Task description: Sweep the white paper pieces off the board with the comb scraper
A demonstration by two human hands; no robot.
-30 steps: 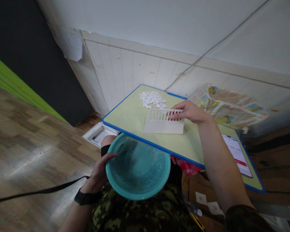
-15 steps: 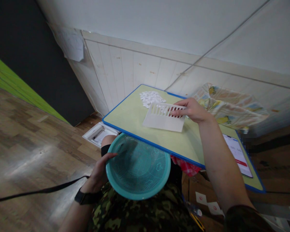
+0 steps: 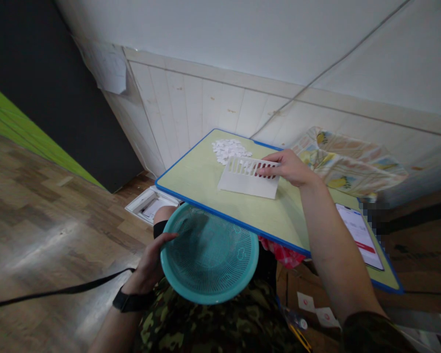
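Note:
My left hand [image 3: 152, 262] grips the rim of a teal mesh basket [image 3: 209, 252], holding it in my lap just under the near edge of a small yellow-green table with a blue border [image 3: 202, 184]. My right hand [image 3: 288, 167] holds a flat white slotted plastic board [image 3: 248, 179] by its right end. The board stands tilted on the tabletop, its slotted edge raised. Just behind the board lies a pile of small white pieces [image 3: 230, 148] at the table's far side.
A phone or tablet with a white screen [image 3: 358, 233] lies at the table's right end. A patterned cushion [image 3: 347, 159] leans on the panelled wall behind. A white box [image 3: 147, 205] sits on the wooden floor at left, and a black strap [image 3: 51, 291] crosses it.
My right hand has pushed the slotted board away from me towards the pile of white pieces and tipped its far edge up. The basket and left hand stay put.

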